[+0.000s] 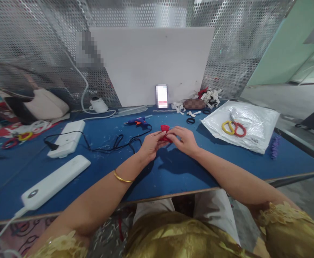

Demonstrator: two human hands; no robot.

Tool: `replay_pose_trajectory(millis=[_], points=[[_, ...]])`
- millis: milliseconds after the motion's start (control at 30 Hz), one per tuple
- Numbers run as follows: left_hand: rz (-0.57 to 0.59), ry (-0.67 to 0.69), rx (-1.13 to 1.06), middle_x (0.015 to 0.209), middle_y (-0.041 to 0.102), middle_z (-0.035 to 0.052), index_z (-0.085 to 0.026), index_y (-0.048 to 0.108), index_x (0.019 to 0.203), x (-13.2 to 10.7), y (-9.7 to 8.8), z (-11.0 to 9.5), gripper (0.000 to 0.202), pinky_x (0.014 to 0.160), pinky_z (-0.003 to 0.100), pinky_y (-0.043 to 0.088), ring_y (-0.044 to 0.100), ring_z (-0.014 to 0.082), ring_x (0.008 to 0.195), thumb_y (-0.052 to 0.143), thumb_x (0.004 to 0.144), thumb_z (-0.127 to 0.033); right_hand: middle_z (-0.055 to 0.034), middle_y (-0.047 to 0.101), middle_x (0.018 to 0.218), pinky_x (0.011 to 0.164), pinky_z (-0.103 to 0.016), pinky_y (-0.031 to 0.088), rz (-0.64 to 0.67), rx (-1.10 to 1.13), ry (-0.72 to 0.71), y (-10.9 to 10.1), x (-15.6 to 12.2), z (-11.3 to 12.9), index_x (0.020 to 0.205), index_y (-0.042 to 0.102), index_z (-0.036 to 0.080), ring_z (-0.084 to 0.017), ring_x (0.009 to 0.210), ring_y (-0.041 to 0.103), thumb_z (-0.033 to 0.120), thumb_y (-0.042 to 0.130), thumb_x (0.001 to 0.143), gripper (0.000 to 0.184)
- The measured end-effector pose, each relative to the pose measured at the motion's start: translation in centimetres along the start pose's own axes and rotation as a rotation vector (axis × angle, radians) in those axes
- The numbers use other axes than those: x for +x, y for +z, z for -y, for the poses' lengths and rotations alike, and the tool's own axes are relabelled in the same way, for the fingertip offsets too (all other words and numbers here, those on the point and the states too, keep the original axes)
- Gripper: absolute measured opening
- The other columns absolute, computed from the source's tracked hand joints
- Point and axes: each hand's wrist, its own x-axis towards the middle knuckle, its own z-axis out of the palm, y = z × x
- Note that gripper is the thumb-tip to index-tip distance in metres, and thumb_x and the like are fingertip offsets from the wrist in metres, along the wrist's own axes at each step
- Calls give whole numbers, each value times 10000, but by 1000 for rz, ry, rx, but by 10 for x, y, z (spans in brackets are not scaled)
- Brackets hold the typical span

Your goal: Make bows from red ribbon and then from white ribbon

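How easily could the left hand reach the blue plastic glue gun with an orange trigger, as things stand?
Probably yes: the glue gun lies close by, with only its thin black cord between, though the left hand is holding a small red fabric-like piece.

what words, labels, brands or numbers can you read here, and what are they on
No text can be read with certainty.
Padded bag: dark print near its lower right edge, too small and skewed to read.
Phone: screen blurred into blocks, no words readable.
White bar: a dark oval near one end, no letters to make out.
Red piece in the fingers: no lettering visible.
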Motion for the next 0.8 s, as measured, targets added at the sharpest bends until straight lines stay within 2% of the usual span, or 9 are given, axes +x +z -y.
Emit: replay_pose_trajectory(millis=[100, 133, 200, 300, 400, 467, 633, 800], points=[[9, -59, 16, 848, 706, 75, -135, 671, 885, 5, -5, -3, 191, 654, 251, 532, 648, 137, 686, 671, 748, -267, -26, 631, 821, 753, -260, 402, -224, 217, 209, 0, 7, -12, 833, 642, 200, -155, 783, 564, 384, 430, 896, 288], [32, -85, 22, 868, 709, 84, -140, 670, 905, 7, -7, -5, 207, 635, 249, 531, 653, 145, 696, 650, 768, -293, -22, 633, 815, 741, -260, 408, -246, 283, 288, 0, 9, -17, 828, 643, 195, -156, 779, 566, 404, 459, 876, 282], [59, -144, 41, 863, 711, 94, -146, 667, 884, 9, -10, -8, 242, 595, 252, 529, 655, 151, 672, 615, 795, -365, -22, 643, 800, 718, -259, 420, -163, 443, 434, 1, 13, -23, 807, 648, 180, -156, 768, 573, 453, 521, 828, 302], [70, -218, 81, 749, 696, 95, -142, 643, 755, 13, -15, -12, 378, 563, 275, 529, 633, 150, 579, 560, 801, -507, -25, 655, 748, 680, -249, 437, 75, 667, 561, 2, 13, -23, 768, 654, 162, -142, 712, 587, 492, 584, 772, 338], [109, -246, 142, 664, 669, 89, -138, 640, 717, 16, -19, -16, 488, 550, 278, 524, 622, 153, 556, 521, 773, -608, -23, 663, 704, 665, -247, 455, 209, 744, 560, 2, 11, -19, 758, 666, 148, -125, 653, 588, 389, 685, 696, 250], [126, -219, 222, 667, 670, 95, -136, 652, 721, 16, -21, -17, 488, 546, 275, 518, 627, 161, 573, 572, 729, -616, -21, 661, 667, 638, -245, 462, 218, 737, 555, 3, 11, -19, 733, 667, 140, -111, 595, 571, 296, 720, 646, 187], [133, -37, 486, 694, 678, 82, -141, 691, 753, 13, -22, -17, 365, 548, 266, 500, 619, 164, 602, 786, 562, -437, 9, 615, 560, 579, -235, 462, 184, 712, 580, 5, 12, -23, 668, 652, 150, -96, 518, 547, 224, 700, 642, 92], [122, 72, 604, 590, 638, 38, -151, 686, 657, 15, -23, -13, 249, 499, 224, 443, 563, 119, 519, 766, 584, -375, 7, 602, 521, 549, -225, 471, 229, 705, 610, 7, 11, -24, 598, 622, 148, -96, 489, 549, 189, 680, 660, 94]])
